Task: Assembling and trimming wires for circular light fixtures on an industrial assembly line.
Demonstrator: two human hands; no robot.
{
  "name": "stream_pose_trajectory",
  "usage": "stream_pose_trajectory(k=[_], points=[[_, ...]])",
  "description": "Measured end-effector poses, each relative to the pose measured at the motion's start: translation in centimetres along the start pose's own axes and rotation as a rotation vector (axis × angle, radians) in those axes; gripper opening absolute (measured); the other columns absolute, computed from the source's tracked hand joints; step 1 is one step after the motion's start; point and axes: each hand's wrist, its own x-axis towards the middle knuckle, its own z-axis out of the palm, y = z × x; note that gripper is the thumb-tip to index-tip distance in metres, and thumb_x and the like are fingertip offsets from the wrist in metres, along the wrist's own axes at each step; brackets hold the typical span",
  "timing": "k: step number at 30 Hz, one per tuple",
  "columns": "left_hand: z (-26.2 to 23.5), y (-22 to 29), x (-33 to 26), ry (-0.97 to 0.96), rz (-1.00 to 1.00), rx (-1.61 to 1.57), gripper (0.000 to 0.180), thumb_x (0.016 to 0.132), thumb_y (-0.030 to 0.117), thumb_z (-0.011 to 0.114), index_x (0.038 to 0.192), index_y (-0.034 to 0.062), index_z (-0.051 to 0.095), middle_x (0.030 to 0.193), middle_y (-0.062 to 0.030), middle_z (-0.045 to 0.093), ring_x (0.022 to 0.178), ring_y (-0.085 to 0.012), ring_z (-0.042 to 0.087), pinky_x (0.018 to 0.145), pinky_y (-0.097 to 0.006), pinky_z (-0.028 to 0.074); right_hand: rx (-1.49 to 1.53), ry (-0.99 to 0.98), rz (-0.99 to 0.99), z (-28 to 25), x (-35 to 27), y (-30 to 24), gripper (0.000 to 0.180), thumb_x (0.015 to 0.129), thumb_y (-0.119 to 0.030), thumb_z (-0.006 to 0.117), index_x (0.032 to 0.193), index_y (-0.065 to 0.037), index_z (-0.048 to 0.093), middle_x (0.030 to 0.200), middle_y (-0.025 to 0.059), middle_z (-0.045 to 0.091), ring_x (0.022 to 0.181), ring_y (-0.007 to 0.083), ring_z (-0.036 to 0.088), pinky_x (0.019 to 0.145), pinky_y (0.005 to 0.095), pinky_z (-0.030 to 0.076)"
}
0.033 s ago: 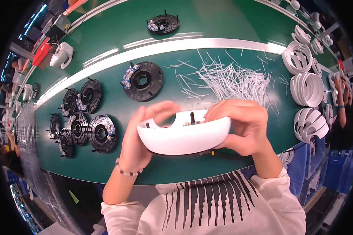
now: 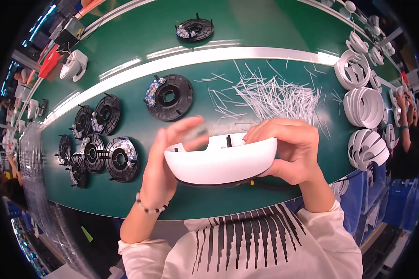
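Observation:
A white, bowl-shaped plastic housing (image 2: 221, 160) is held in front of my chest with its curved wall facing me. A black post (image 2: 228, 141) stands up inside it, and a dark rim shows along its underside. My right hand (image 2: 291, 151) grips the right end, fingers over the upper edge and thumb underneath. Against the left end lies the palm of my left hand (image 2: 160, 158). Its fingers reach over the rim near a cutout, parted and smeared by motion; whether something small is between them I cannot tell. The housing's inside is mostly hidden.
Several black round bases with circuit boards (image 2: 121, 158) lie at left, with one black base (image 2: 170, 96) nearer the middle. Behind my hands spreads a pile of thin white strips (image 2: 284, 97). White rings (image 2: 365, 107) are stacked at right. Another person's arm (image 2: 405, 125) shows far right.
The fingers of my left hand have lifted and drawn back slightly to the left. The housing has shifted a little to the right; my right hand keeps its grip.

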Motion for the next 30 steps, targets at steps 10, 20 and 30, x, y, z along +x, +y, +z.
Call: stream_pose_trajectory(k=[10, 20, 30], points=[[1.4, 1.0, 0.5, -0.09, 0.841, 0.904, 0.052, 0.062, 0.021, 0.074, 0.101, -0.0037, 0.052, 0.084, -0.016, 0.061, 0.074, -0.0255, 0.061, 0.068, -0.031, 0.047, 0.383, 0.202, 0.151, 0.6, -1.6, 0.7, 0.044, 0.058, -0.007, 0.076, 0.095, 0.005, 0.058, 0.091, 0.0131, 0.059, 0.082, 0.0152, 0.057, 0.072, 0.0244, 0.044], [3.4, 0.1, 1.4, -0.038, 0.747, 0.819, 0.042, 0.058, 0.012, 0.074, 0.094, -0.0026, 0.057, 0.081, -0.0143, 0.061, 0.07, -0.0212, 0.061, 0.061, -0.026, 0.046, -0.057, 0.161, -0.027, -0.8, -1.0, 0.8, 0.044, 0.061, -0.014, 0.075, 0.092, 0.01, 0.056, 0.08, 0.0128, 0.057, 0.075, 0.017, 0.056, 0.07, 0.0268, 0.045], [3.1, 1.3, 3.9, -0.165, 0.463, 0.66, 0.054, 0.061, 0.011, 0.076, 0.107, -0.0014, 0.051, 0.106, -0.0127, 0.056, 0.093, -0.0157, 0.055, 0.078, -0.025, 0.045, 0.576, 0.418, 0.183, 0.1, -2.5, 2.3, 0.044, 0.077, -0.011, 0.063, 0.114, 0.005, 0.045, 0.103, 0.0121, 0.055, 0.095, 0.0171, 0.053, 0.084, 0.0283, 0.042]])
